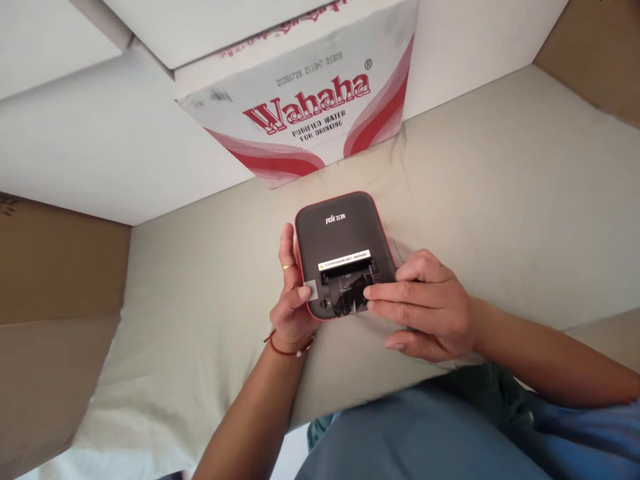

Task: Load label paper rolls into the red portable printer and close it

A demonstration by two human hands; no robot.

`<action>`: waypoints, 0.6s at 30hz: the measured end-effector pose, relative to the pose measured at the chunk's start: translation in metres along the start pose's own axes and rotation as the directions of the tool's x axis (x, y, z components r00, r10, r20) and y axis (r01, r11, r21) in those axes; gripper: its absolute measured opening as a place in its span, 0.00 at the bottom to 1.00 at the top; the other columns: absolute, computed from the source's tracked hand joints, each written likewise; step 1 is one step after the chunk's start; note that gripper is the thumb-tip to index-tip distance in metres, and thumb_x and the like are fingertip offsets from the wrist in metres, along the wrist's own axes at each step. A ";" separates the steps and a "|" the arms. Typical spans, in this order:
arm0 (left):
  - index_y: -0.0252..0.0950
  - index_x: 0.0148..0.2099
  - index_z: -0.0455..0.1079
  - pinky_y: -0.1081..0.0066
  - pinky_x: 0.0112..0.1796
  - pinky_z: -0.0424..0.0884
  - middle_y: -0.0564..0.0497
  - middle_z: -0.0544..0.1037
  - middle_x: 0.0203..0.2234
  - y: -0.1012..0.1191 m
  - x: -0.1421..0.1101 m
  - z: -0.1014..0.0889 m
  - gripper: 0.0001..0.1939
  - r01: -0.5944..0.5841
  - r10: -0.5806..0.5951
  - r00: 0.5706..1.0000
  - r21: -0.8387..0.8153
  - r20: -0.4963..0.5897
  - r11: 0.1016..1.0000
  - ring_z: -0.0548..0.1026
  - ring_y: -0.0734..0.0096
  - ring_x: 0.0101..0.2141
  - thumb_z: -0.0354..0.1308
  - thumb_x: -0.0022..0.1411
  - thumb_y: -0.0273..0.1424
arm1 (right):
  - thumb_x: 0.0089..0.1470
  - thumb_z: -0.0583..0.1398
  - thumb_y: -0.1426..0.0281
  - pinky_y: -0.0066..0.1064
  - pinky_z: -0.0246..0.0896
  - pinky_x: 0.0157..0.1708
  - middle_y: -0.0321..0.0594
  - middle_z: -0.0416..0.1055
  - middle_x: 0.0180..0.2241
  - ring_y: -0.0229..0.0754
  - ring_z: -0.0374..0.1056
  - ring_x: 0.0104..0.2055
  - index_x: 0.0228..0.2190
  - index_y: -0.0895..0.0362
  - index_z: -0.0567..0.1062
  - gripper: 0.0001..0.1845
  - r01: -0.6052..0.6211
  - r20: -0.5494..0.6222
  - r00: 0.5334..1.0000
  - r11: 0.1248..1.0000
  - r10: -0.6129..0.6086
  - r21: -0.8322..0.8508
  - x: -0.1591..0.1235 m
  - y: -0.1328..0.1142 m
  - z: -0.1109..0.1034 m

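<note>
A small black printer (345, 230) with a red edge lies face up in the middle of the head view. A white warning strip (344, 260) runs above its dark slot. My left hand (293, 300) grips the printer's left side, thumb on a small grey tab (311, 290) at the lower left corner. Over the slot's front hangs a crinkled, glossy dark see-through film (347, 293). Two fingertips of my right hand (430, 307) are closed on the film's right edge, while another finger rests near the printer's right side. The underside of the printer is hidden.
The printer is over a beige cloth surface (200, 300). Behind it stands a white and red Wahaha water carton (320, 113), among white boxes (65, 147). Brown cardboard boxes stand at the left (60, 267) and far right (595, 53). My blue clothing (400, 433) is close below.
</note>
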State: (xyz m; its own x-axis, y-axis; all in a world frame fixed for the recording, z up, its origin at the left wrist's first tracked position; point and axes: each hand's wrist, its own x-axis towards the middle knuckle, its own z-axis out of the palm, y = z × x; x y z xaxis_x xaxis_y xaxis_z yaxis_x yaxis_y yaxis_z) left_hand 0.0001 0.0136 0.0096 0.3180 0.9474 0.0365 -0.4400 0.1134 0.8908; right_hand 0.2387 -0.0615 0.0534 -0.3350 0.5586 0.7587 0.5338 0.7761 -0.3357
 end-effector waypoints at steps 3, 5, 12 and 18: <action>0.64 0.80 0.62 0.42 0.83 0.57 0.60 0.62 0.83 -0.001 0.001 0.000 0.51 -0.006 0.006 1.000 0.017 0.006 1.000 0.54 0.42 0.85 0.75 0.59 0.49 | 0.81 0.57 0.58 0.43 0.69 0.45 0.44 0.90 0.50 0.46 0.72 0.42 0.48 0.58 0.84 0.20 -0.030 0.035 0.999 1.000 0.029 0.009 0.001 -0.002 -0.003; 0.64 0.80 0.62 0.43 0.82 0.58 0.60 0.63 0.82 -0.001 0.001 0.000 0.51 -0.009 0.008 1.000 0.020 0.006 1.000 0.55 0.43 0.84 0.76 0.59 0.48 | 0.80 0.59 0.60 0.44 0.69 0.45 0.45 0.90 0.50 0.47 0.71 0.43 0.48 0.58 0.84 0.17 -0.042 0.054 0.998 0.999 0.042 0.010 0.002 -0.003 -0.004; 0.68 0.79 0.60 0.42 0.80 0.62 0.60 0.61 0.83 -0.004 0.005 -0.008 0.51 -0.043 0.041 0.999 0.066 0.035 0.997 0.56 0.42 0.84 0.79 0.59 0.49 | 0.78 0.61 0.61 0.45 0.74 0.52 0.44 0.90 0.47 0.48 0.77 0.50 0.47 0.57 0.84 0.15 -0.020 0.014 1.000 1.000 0.020 0.008 0.000 -0.001 0.001; 0.63 0.77 0.65 0.41 0.80 0.62 0.56 0.63 0.81 -0.007 0.008 -0.005 0.48 -0.056 0.054 0.998 0.051 0.040 0.997 0.59 0.41 0.82 0.78 0.58 0.51 | 0.80 0.59 0.61 0.41 0.80 0.57 0.50 0.89 0.48 0.48 0.83 0.53 0.49 0.58 0.83 0.17 -0.079 0.065 0.996 0.971 0.066 0.226 0.017 0.004 -0.012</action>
State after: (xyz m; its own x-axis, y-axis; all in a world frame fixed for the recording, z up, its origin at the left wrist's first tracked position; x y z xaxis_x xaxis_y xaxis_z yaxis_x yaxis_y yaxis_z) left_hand 0.0016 0.0220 0.0012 0.3271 0.9393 0.1031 -0.4135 0.0442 0.9094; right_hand 0.2444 -0.0518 0.0716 -0.3488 0.6267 0.6968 0.3692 0.7753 -0.5125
